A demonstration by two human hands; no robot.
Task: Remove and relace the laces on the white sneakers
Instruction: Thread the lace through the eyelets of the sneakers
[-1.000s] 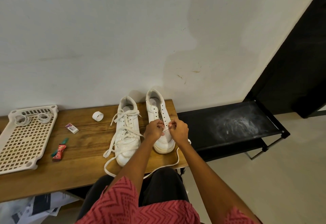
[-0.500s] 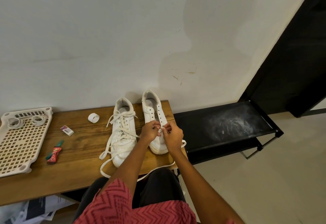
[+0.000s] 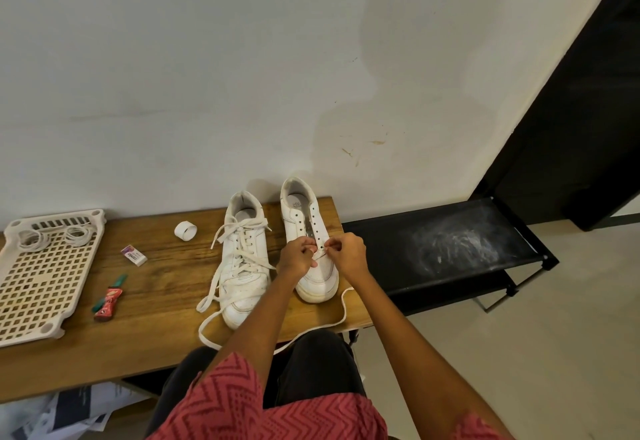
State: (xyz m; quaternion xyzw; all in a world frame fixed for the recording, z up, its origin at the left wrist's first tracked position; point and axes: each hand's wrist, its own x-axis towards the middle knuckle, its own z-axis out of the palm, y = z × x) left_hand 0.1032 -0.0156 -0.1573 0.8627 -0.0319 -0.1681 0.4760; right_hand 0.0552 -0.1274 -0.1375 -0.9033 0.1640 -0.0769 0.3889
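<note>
On the wooden table (image 3: pixel 145 304) I see both hands, left hand (image 3: pixel 297 258) and right hand (image 3: pixel 347 255), pinching the lace (image 3: pixel 320 253) at the unlaced sneaker (image 3: pixel 310 245).

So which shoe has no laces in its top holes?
The right sneaker, the one both hands are working on. Its upper eyelets are bare, while the left sneaker beside it is laced all the way up.
</note>
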